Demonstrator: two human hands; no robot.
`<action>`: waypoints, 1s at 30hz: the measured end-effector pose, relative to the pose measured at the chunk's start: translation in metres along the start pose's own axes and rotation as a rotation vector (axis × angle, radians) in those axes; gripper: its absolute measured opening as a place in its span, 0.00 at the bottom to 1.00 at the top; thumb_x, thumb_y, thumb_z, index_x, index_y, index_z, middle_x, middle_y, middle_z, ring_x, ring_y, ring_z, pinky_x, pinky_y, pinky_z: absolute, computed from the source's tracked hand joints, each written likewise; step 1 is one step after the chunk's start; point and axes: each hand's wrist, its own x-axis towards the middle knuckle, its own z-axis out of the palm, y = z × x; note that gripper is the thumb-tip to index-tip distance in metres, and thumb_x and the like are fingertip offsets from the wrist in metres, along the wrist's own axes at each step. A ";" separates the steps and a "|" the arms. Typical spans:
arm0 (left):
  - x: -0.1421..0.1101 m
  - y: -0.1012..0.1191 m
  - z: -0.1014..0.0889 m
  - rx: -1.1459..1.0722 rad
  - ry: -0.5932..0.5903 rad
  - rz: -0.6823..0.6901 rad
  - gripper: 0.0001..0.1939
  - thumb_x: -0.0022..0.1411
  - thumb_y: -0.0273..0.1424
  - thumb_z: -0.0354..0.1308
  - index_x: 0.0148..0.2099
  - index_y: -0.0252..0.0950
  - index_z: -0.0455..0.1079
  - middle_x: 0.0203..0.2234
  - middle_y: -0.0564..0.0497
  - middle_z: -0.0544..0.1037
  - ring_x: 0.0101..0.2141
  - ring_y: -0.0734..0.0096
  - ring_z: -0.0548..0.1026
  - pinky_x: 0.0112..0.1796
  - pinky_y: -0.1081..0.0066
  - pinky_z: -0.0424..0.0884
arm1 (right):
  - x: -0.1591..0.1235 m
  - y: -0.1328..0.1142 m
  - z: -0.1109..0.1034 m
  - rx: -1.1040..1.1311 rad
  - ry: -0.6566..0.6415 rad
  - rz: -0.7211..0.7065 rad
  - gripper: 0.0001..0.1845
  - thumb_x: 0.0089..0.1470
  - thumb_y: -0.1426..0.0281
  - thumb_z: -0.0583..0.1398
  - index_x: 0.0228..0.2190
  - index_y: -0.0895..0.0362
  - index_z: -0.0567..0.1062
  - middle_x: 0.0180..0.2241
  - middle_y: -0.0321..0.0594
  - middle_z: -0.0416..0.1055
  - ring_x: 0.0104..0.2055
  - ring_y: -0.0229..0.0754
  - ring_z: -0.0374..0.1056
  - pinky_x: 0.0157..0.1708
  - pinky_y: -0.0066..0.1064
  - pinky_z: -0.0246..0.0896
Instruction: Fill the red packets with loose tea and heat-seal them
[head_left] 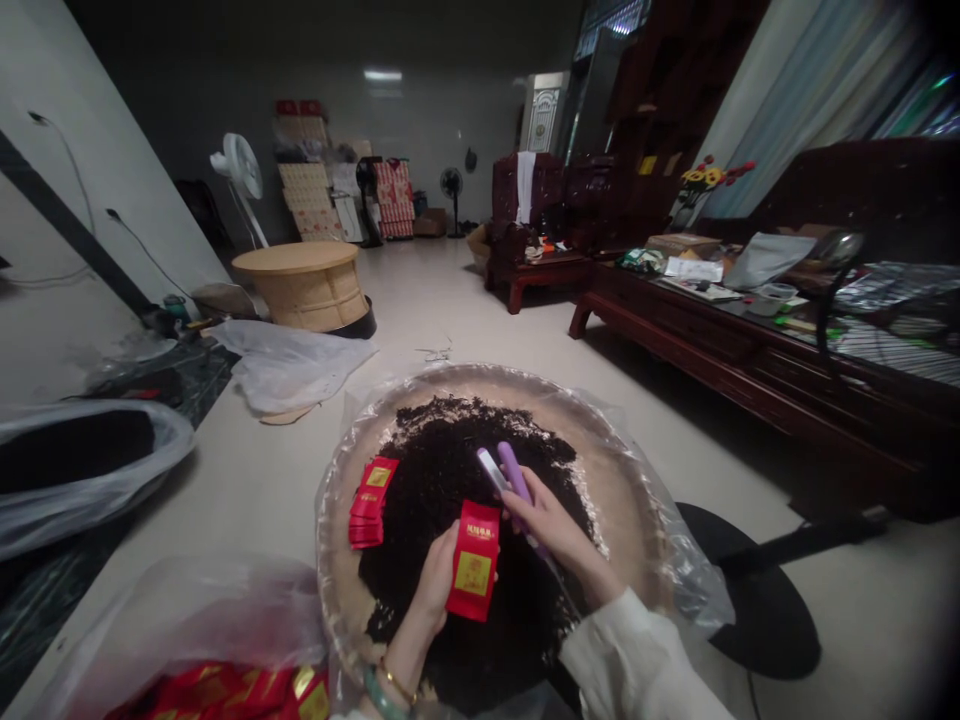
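My left hand [436, 580] is closed round a red packet [475, 560] with a yellow square label, its front facing me. In my right hand [546, 518] is a purple flat iron [513, 468], its two arms slightly apart and pointing up and away. It is just right of the packet's top, and I see nothing between its plates. Both hands are above dark loose leaves [450, 440], like tea, spread on a round, plastic-lined tray [637, 520]. A short overlapping row of similar red packets [367, 510] lies on the tray's left side.
A clear bag of red packets [225, 692] is at the lower left. Above it stands a plastic-lined container [176, 430] of dark material. A black round stand base [772, 600] sits right of the tray. A long wooden table [697, 340] with clutter runs along the right.
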 end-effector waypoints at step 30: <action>0.001 -0.007 -0.006 0.065 -0.025 0.153 0.27 0.47 0.55 0.58 0.25 0.34 0.67 0.18 0.55 0.70 0.21 0.74 0.65 0.27 0.72 0.60 | -0.011 0.013 0.012 -0.074 0.063 0.120 0.31 0.30 0.58 0.70 0.38 0.57 0.71 0.23 0.33 0.69 0.22 0.39 0.64 0.22 0.29 0.60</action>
